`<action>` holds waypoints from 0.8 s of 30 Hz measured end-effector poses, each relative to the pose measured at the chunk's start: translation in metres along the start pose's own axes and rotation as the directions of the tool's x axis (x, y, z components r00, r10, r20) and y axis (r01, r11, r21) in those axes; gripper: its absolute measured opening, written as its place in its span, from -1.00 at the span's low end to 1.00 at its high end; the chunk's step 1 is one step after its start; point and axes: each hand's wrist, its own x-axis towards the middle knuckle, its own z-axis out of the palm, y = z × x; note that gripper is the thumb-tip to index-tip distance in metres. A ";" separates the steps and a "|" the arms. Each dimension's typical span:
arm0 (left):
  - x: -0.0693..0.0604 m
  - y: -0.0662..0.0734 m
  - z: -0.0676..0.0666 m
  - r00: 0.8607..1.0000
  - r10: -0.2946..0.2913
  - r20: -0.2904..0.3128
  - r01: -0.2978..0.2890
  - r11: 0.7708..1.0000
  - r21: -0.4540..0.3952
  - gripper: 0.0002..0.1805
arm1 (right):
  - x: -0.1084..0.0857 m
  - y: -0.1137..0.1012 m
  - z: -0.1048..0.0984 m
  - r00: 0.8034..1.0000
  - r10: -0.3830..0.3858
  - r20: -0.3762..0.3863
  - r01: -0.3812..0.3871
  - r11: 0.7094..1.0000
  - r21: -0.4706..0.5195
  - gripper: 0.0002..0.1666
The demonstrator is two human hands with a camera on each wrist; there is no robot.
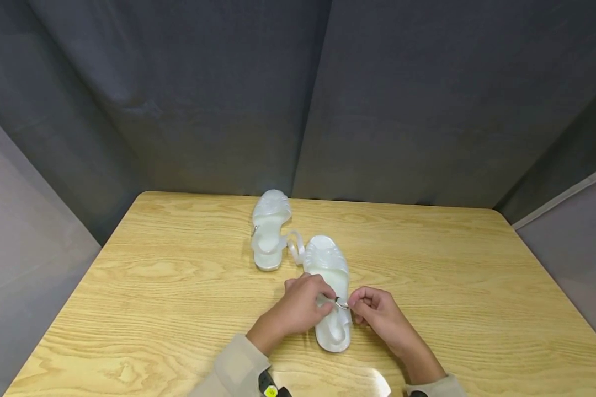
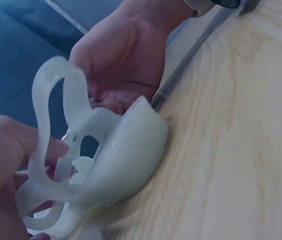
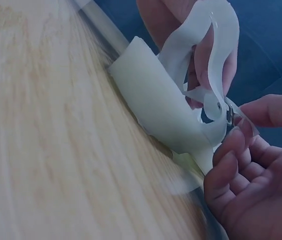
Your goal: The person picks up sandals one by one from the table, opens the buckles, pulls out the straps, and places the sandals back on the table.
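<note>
A translucent white jelly sandal (image 1: 326,259) lies sole-down on the table, its toe pointing away from me. My left hand (image 1: 302,304) pinches its ankle strap (image 2: 40,107) between thumb and fingertips, over the footbed. On the outer right side, my right hand (image 1: 379,317) pinches the strap's end beside a small metal buckle (image 3: 229,114). In the right wrist view the strap end runs through the buckle toward the right thumb and forefinger. The heel cup (image 2: 133,150) faces the wrist cameras. Fingers partly cover the strap.
A matching sandal (image 1: 271,207) rests farther back to the left, with a loose strap (image 1: 295,246) curling toward the near one. The wood-grain table (image 1: 179,309) ends at a dark curtain (image 1: 218,110) behind, with grey panels (image 1: 25,231) at the sides.
</note>
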 end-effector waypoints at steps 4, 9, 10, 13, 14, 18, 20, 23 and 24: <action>0.001 -0.004 -0.001 1.000 0.000 0.007 0.001 0.991 -0.134 -0.90 | 0.000 0.001 -0.002 1.000 0.008 0.029 -0.009 1.000 0.023 -0.73; 0.002 -0.005 0.001 1.000 0.009 -0.007 -0.010 0.985 -0.171 -0.90 | 0.000 0.002 -0.004 0.999 0.012 0.049 -0.014 0.999 0.041 -0.73; 0.003 -0.005 0.002 1.000 0.012 -0.013 -0.014 0.984 -0.175 -0.90 | 0.000 0.002 -0.004 0.999 0.013 0.050 -0.015 0.999 0.044 -0.73; 0.003 -0.006 0.003 0.999 0.018 -0.031 -0.023 0.983 -0.182 -0.90 | 0.000 0.003 -0.004 0.999 0.017 0.046 -0.019 0.998 0.053 -0.73; 0.003 -0.006 0.004 0.999 0.019 -0.035 -0.025 0.982 -0.187 -0.90 | 0.000 0.003 -0.003 0.999 0.018 0.045 -0.020 0.998 0.055 -0.74; 0.003 -0.007 0.005 0.999 0.020 -0.045 -0.029 0.980 -0.198 -0.90 | 0.001 0.004 -0.003 0.999 0.022 0.037 -0.025 0.998 0.061 -0.76; 0.002 -0.007 0.006 0.999 0.019 -0.048 -0.028 0.978 -0.207 -0.90 | 0.001 0.004 -0.002 0.999 0.023 0.037 -0.025 0.998 0.065 -0.76; 0.002 -0.007 0.007 0.998 0.016 -0.053 -0.027 0.976 -0.215 -0.90 | 0.001 0.004 -0.002 0.999 0.022 0.036 -0.024 0.997 0.071 -0.76; 0.002 -0.007 0.007 0.998 0.015 -0.054 -0.026 0.976 -0.218 -0.90 | 0.001 0.004 -0.001 0.999 0.021 0.038 -0.023 0.997 0.072 -0.75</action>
